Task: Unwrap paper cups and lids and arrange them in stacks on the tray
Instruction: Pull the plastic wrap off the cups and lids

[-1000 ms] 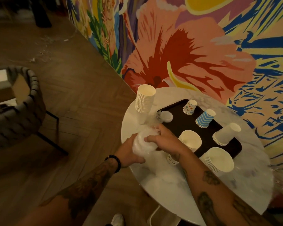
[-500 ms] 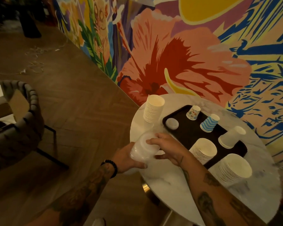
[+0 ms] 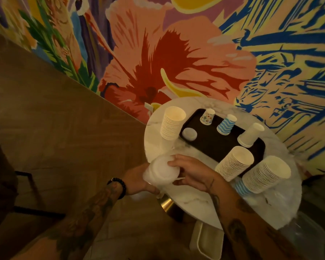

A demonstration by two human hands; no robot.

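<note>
I've got both hands on the wrapped lids (image 3: 160, 170) at the near-left edge of the table (image 3: 195, 201), off the tray (image 3: 214, 145). The left hand (image 3: 137, 182) cups the bundle from below, fingers curled round it. The right hand (image 3: 193, 173) grips its top, fingertips hooked over the rim. One lid (image 3: 189, 134) lies in the tray's left corner, and a cup stack (image 3: 173, 123) stands just beside the tray.

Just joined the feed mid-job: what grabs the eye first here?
The left hand and right hand grip a pale bundle of lids at the round table, by its near-left edge. Beyond them a dark tray carries cup stacks, and a bright flower mural fills the wall.
</note>
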